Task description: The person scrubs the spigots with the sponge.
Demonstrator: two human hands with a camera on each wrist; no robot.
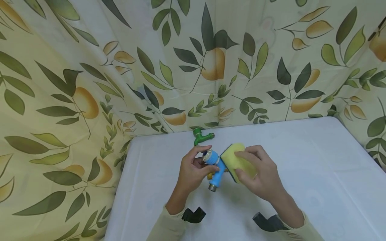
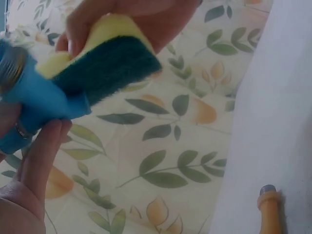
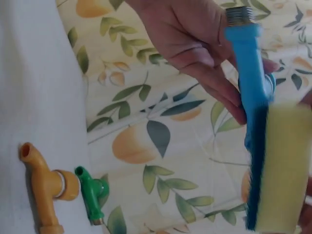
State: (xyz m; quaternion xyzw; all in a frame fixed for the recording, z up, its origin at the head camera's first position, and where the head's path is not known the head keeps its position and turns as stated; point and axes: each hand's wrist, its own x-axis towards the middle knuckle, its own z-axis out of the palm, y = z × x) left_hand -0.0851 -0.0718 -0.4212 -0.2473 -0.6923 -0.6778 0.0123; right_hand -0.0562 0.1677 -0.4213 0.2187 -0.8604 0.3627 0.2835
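A blue plastic tap (image 1: 221, 165) with a threaded metal end is held up over the table by my left hand (image 1: 193, 170), thumb and fingers round it. My right hand (image 1: 263, 170) grips a yellow sponge (image 1: 241, 157) with a dark green scouring side (image 2: 114, 66). In the right wrist view the scouring side lies against the blue tap (image 3: 251, 73). The sponge covers part of the tap there.
On the white table (image 1: 316, 160) a green tap (image 1: 199, 136) lies near the back edge. An orange tap (image 3: 44, 190) lies beside it, mostly hidden behind the hands in the head view. A leaf-patterned curtain (image 1: 187, 83) hangs behind the table.
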